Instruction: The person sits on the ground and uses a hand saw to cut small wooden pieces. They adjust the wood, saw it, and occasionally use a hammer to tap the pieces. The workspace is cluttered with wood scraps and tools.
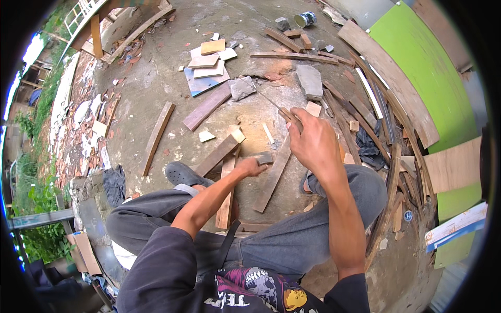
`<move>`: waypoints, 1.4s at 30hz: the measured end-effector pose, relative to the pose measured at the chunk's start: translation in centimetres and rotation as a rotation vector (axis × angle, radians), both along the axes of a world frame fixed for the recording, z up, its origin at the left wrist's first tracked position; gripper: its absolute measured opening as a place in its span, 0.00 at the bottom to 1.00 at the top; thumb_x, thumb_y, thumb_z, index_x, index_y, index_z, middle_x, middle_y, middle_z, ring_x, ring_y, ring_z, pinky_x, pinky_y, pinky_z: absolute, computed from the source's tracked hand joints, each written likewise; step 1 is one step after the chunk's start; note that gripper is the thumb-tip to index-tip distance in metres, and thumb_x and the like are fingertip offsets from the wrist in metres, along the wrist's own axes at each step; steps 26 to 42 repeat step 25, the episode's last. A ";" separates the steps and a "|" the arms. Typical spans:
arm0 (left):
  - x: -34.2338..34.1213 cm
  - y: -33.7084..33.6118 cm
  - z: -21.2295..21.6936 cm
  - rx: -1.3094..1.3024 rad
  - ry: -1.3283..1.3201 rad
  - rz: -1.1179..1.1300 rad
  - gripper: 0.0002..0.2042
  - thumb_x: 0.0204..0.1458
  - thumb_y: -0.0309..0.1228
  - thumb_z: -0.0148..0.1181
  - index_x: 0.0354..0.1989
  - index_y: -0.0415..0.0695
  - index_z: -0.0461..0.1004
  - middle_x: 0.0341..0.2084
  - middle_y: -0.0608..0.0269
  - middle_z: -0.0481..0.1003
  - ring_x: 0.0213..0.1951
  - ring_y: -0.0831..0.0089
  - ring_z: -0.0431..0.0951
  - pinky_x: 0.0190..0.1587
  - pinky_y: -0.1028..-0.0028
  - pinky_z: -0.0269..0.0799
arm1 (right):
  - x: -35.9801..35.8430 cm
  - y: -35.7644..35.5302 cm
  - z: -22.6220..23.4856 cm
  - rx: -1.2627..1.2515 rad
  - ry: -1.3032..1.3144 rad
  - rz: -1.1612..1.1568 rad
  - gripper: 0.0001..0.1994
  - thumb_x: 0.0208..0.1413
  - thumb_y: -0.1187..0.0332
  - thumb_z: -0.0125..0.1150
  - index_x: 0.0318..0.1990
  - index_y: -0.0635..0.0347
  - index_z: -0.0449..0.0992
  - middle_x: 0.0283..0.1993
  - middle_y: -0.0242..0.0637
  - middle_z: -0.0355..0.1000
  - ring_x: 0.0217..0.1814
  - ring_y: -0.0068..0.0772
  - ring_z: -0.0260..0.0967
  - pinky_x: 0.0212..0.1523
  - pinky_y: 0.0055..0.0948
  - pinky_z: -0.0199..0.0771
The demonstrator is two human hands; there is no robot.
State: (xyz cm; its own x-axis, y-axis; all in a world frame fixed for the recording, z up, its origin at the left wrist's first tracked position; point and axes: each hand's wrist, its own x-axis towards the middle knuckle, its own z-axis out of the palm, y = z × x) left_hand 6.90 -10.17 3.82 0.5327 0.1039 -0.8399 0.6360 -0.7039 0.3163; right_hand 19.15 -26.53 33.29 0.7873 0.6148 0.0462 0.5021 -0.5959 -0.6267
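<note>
My right hand [313, 136] is raised over the work area, fingers wrapped round the wooden handle of a long thin-bladed tool [270, 100]. The blade runs up and left toward a grey stone block [242, 88]; its exact kind is unclear. Lower and to the left, my left hand [249, 168] is closed on a small grey flat block [264, 157], whose material I cannot make out. Beside this hand lie a brown wooden plank [273, 177] and a wooden beam with a pale cut end [219, 154].
Wood offcuts [206, 61] lie stacked ahead on the concrete. Loose beams [158, 138] and a concrete chunk [309, 82] surround the work spot. A paint can [305, 20] lies on its side at the back. Long boards [386, 86] and a green panel [424, 62] line the right.
</note>
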 end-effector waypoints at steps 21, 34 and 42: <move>-18.3 16.9 10.1 0.450 -0.526 0.486 0.25 0.57 0.50 0.58 0.48 0.40 0.81 0.45 0.45 0.81 0.49 0.54 0.81 0.54 0.62 0.74 | -3.7 13.6 -7.9 -0.202 0.077 0.371 0.16 0.49 0.70 0.57 0.44 0.68 0.82 0.46 0.60 0.78 0.50 0.58 0.77 0.54 0.46 0.76; -19.8 15.8 9.5 0.452 -0.516 0.574 0.25 0.57 0.53 0.57 0.49 0.44 0.82 0.45 0.42 0.80 0.51 0.53 0.80 0.57 0.61 0.72 | -3.3 13.5 -12.5 -0.207 0.090 0.409 0.22 0.49 0.63 0.62 0.52 0.61 0.81 0.50 0.57 0.77 0.58 0.55 0.74 0.64 0.42 0.69; -19.8 15.8 9.5 0.452 -0.516 0.574 0.25 0.57 0.53 0.57 0.49 0.44 0.82 0.45 0.42 0.80 0.51 0.53 0.80 0.57 0.61 0.72 | -3.3 13.5 -12.5 -0.207 0.090 0.409 0.22 0.49 0.63 0.62 0.52 0.61 0.81 0.50 0.57 0.77 0.58 0.55 0.74 0.64 0.42 0.69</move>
